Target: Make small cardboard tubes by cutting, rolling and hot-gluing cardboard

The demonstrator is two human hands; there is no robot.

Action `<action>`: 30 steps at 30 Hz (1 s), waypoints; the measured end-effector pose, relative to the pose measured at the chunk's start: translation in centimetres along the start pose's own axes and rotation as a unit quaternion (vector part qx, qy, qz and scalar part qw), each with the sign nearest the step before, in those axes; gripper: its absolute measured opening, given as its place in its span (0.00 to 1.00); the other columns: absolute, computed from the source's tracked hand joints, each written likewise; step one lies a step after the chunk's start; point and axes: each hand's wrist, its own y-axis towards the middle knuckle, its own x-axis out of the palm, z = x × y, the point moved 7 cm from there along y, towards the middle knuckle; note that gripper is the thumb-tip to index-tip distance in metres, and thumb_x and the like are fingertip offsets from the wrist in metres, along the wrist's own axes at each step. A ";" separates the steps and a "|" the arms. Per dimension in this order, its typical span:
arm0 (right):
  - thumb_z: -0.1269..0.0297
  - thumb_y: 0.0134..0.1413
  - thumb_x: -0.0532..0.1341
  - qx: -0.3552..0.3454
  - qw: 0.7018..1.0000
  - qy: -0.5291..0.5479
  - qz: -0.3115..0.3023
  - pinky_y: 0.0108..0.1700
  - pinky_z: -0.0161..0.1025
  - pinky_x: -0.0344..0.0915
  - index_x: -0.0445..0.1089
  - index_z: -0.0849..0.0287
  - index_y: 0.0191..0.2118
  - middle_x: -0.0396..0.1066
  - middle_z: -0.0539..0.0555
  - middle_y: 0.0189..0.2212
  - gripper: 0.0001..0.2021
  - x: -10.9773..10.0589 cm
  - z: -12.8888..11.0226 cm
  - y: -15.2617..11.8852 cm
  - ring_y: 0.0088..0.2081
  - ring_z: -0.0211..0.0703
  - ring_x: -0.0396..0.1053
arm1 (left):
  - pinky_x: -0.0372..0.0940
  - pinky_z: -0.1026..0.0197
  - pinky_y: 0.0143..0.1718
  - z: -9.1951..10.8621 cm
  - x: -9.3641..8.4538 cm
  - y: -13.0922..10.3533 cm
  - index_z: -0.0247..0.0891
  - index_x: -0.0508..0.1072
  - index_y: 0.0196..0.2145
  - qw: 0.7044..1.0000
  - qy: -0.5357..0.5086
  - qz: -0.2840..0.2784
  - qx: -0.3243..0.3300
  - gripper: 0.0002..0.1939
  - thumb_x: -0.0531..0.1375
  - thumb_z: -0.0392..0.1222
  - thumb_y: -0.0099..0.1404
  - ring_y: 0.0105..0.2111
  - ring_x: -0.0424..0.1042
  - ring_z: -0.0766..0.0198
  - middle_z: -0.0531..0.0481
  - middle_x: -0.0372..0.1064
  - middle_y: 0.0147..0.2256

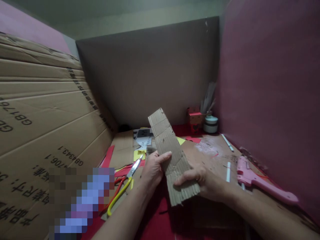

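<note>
Nearest us, the right hand (200,176) gripped the near end of the cardboard strip (172,160), thumb flat across its face. Just past it, the left hand (153,168) pinched the left edge, fingers narrowed on the card. The strip was held up over the surface (200,156), far end tilted left.

Risks, near first: we judged that the ragged near end could fray or peel if the right thumb pressed too hard. A crease ran across the face between the hands, so the strip could fold there if they twisted against each other. The left forearm lay near the scissors (130,174) and could knock them if it swung outward. The pink glue gun (262,185) could burn the right arm on a wide sweep, if hot; we couldn't tell. Farther off, the loose white sticks (228,171) could roll if bumped.

Counts, near to far: two hands, one strip, one pair of scissors, one glue gun, two white sticks, one large printed cardboard sheet (50,110) on the left, one flat cardboard piece (122,148), at least two yellow papers (181,141), one turquoise container (210,124), one red box (195,118). Red scraps overlapped, so we left them uncounted
</note>
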 end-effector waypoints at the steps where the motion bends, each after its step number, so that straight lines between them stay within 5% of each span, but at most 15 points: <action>1: 0.68 0.45 0.65 -0.006 1.000 -0.028 -0.013 0.40 0.36 0.68 0.75 0.54 0.37 0.69 0.52 0.43 0.10 0.3 -0.2 -0.1 0.41 0.42 0.69 | 0.69 0.58 0.31 0.3 -0.3 0.2 0.28 0.73 0.34 1.000 -0.003 0.014 0.010 0.14 0.67 0.34 0.47 0.26 0.74 0.59 0.43 0.76 0.28; 7: 0.68 0.45 0.65 -0.043 0.996 -0.073 -0.015 0.41 0.40 0.68 0.76 0.49 0.35 0.70 0.51 0.39 0.08 0.6 -1.6 -0.5 0.42 0.45 0.68 | 0.64 0.68 0.21 2.6 -4.9 2.1 0.34 0.69 0.31 0.987 -0.034 0.131 0.085 0.08 0.58 0.43 0.60 0.18 0.69 0.70 0.54 0.70 0.20; 10: 0.67 0.44 0.66 -0.038 0.999 -0.014 0.025 0.40 0.41 0.68 0.76 0.48 0.36 0.70 0.52 0.41 0.10 -0.1 -2.2 -0.5 0.41 0.45 0.69 | 0.59 0.70 0.15 3.0 -5.7 2.3 0.34 0.68 0.30 0.989 -0.032 0.128 0.066 0.10 0.54 0.44 0.63 0.14 0.65 0.71 0.55 0.67 0.16; 14: 0.66 0.44 0.67 0.028 0.994 0.095 0.047 0.36 0.39 0.70 0.75 0.48 0.38 0.73 0.50 0.37 0.12 -0.8 -1.3 -0.5 0.37 0.42 0.71 | 0.67 0.62 0.24 1.8 -2.7 1.3 0.30 0.72 0.33 1.000 -0.011 0.027 -0.008 0.14 0.60 0.46 0.58 0.24 0.73 0.61 0.43 0.73 0.26; 18: 0.67 0.38 0.70 0.046 0.990 0.126 0.053 0.39 0.38 0.69 0.75 0.49 0.37 0.74 0.49 0.38 0.16 -1.4 -0.6 -0.3 0.38 0.41 0.71 | 0.68 0.55 0.36 0.3 0.6 -0.1 0.28 0.74 0.36 0.998 0.021 -0.055 -0.034 0.16 0.66 0.36 0.48 0.32 0.74 0.53 0.39 0.75 0.32; 25: 0.61 0.38 0.69 0.104 0.967 0.176 0.150 0.34 0.36 0.66 0.76 0.57 0.27 0.74 0.50 0.23 0.07 -2.2 1.5 0.3 0.28 0.38 0.69 | 0.65 0.58 0.41 -0.1 0.9 -0.1 0.29 0.76 0.34 0.994 0.076 -0.069 0.028 0.13 0.67 0.34 0.48 0.33 0.74 0.57 0.42 0.76 0.33; 30: 0.59 0.39 0.68 0.115 0.951 0.227 0.178 0.32 0.36 0.64 0.76 0.61 0.26 0.73 0.51 0.22 0.10 -2.3 1.8 0.6 0.25 0.36 0.67 | 0.66 0.56 0.37 -0.2 1.2 -0.2 0.31 0.76 0.37 0.991 0.101 -0.073 0.041 0.13 0.64 0.40 0.53 0.32 0.74 0.55 0.42 0.76 0.34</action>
